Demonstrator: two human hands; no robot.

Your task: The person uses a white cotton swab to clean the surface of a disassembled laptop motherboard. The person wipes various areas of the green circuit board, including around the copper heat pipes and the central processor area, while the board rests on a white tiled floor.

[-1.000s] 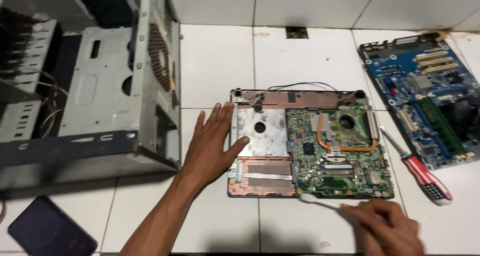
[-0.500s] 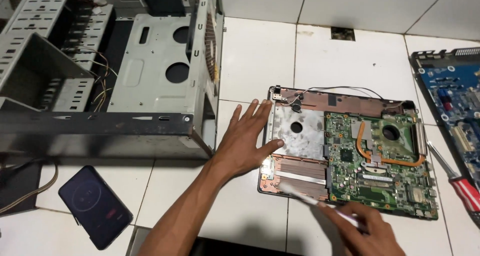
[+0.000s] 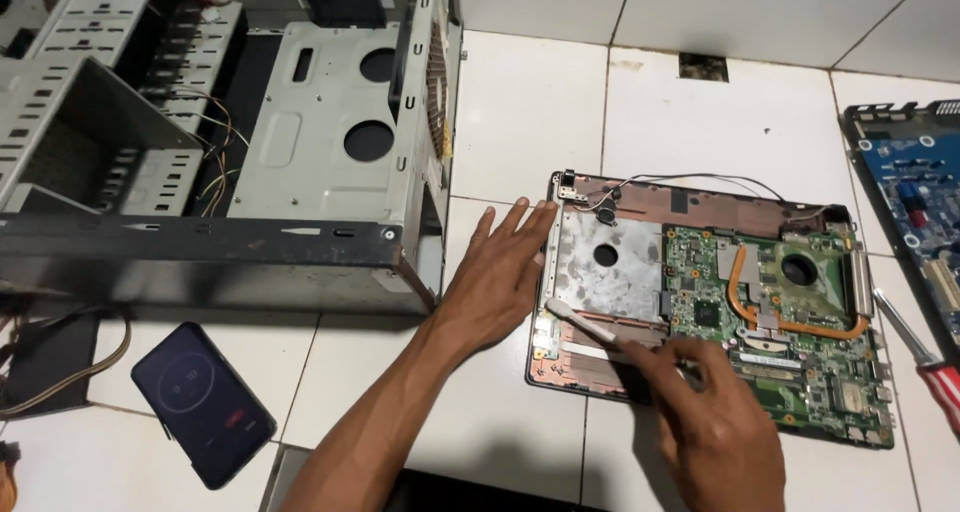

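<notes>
White and slender, a brush-like tool (image 3: pixel 590 324) is being pinched in the right hand (image 3: pixel 712 430), its tip touching the opened laptop base (image 3: pixel 640 262). Just beside that tip, the left hand (image 3: pixel 497 272) is lying flat, fingers spread, pressing the base's edge.

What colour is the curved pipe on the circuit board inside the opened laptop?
The curved pipe is copper-orange, on the green circuit board; the head view shows it clearly.

Left hand (image 3: pixel 497 277) and right hand (image 3: pixel 722 434): both bare, no gloves. No rings, watch or bands visible. Left forearm bare along its whole visible length up from the grip, no sleeve in view. Fingernails short. Right wrist cut off by frame edge.
</notes>
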